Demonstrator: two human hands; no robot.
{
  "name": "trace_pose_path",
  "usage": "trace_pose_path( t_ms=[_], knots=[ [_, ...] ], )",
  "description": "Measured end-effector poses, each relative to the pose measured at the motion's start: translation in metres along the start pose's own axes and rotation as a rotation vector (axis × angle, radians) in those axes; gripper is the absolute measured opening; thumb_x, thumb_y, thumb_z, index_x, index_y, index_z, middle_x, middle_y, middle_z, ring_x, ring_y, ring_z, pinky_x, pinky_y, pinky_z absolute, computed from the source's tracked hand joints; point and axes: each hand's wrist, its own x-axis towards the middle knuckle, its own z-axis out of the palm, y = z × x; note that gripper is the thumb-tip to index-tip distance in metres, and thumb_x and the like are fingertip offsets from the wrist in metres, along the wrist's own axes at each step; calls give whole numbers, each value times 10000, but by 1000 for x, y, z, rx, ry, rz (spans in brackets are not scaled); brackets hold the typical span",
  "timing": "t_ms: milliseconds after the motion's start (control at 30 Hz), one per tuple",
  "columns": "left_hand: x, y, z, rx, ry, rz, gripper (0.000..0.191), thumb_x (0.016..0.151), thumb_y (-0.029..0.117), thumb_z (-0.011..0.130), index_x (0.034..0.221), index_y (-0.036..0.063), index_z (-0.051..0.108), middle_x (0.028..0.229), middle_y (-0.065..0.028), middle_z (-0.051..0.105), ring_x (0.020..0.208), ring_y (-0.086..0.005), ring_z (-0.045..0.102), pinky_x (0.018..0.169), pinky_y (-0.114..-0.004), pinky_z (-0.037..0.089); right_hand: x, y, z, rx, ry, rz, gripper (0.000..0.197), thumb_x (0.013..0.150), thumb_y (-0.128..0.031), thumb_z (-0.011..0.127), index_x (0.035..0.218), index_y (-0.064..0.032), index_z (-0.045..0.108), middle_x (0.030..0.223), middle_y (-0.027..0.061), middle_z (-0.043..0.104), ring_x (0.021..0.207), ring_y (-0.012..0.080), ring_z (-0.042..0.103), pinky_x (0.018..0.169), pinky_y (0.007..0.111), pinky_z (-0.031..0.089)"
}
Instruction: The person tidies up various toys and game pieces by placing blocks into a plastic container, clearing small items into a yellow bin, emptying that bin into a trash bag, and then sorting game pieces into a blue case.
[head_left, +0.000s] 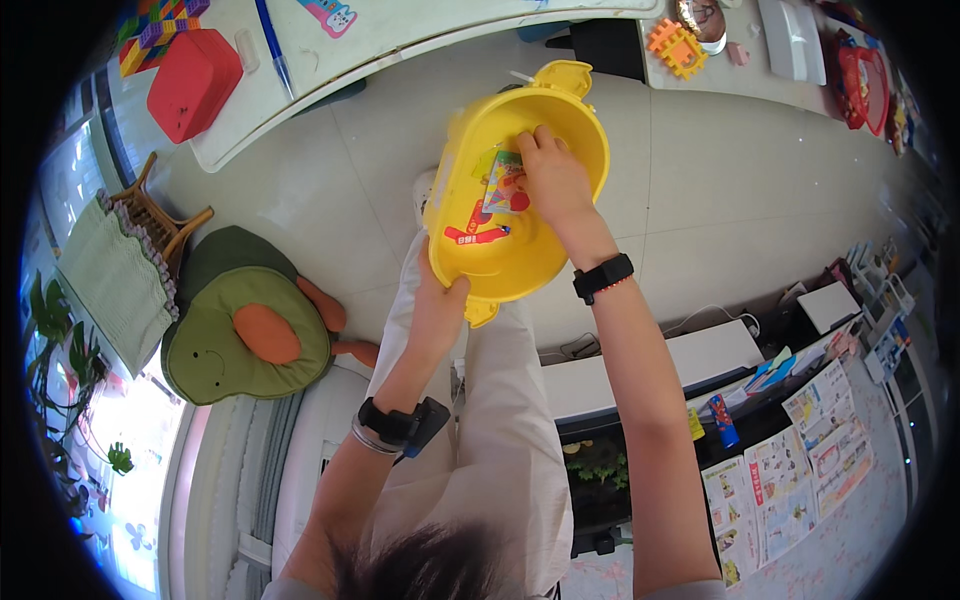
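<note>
A yellow plastic bin (525, 259) with lug handles at both ends is held up over the floor. My left hand (442, 300) grips its near rim beside the lower handle. My right hand (553, 172) reaches inside, fingers bent near the far inner wall; whether its fingertips hold anything is hidden. On the bin's bottom lie a small colourful printed card or packet (504, 184), partly behind my right hand, a yellow-green piece (484, 165) and red strips (477, 235) bearing writing.
A white table (360, 30) ahead holds a red case (195, 86), coloured building blocks (157, 34) and a blue pen (274, 45). Orange and yellow plastic pieces (681, 52) lie on another white tabletop. A green avocado-shaped cushion (247, 330) and a wooden chair (161, 217) stand left.
</note>
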Motion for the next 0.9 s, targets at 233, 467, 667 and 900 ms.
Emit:
trace_pose_path(
  t_ms=[233, 467, 667, 900],
  knots=[
    [-3, -4, 0, 84, 7, 25, 678, 820, 32, 433, 1396, 52, 75, 1192, -243, 497, 1098, -350, 518, 912, -354, 408, -28, 3, -21, 267, -78, 53, 202, 701, -52, 634, 892, -41, 569, 809, 104, 610, 848, 276, 567, 728, 365, 467],
    [-3, 6, -6, 118, 5, -22, 684, 817, 23, 431, 1399, 58, 72, 1197, -251, 496, 1094, -356, 519, 911, -356, 410, -54, -8, -55, 368, 203, 0, 106, 692, -50, 677, 757, -35, 594, 732, 54, 571, 731, 252, 515, 678, 351, 427],
    [4, -14, -10, -59, 82, 55, 660, 809, 20, 444, 1386, 50, 127, 1225, -208, 474, 1106, -312, 514, 918, -339, 404, -72, -2, -66, 549, 246, 174, 127, 731, -62, 686, 738, -30, 563, 687, 37, 547, 626, 158, 485, 578, 274, 395],
    [2, 2, -9, -119, 53, 17, 626, 809, -12, 428, 1369, 45, 155, 1255, -164, 432, 1160, -241, 454, 953, -322, 373, -74, 16, -44, 1153, 122, 440, 182, 761, -63, 687, 735, -25, 510, 623, -14, 490, 541, 48, 413, 490, 200, 343]
  ],
)
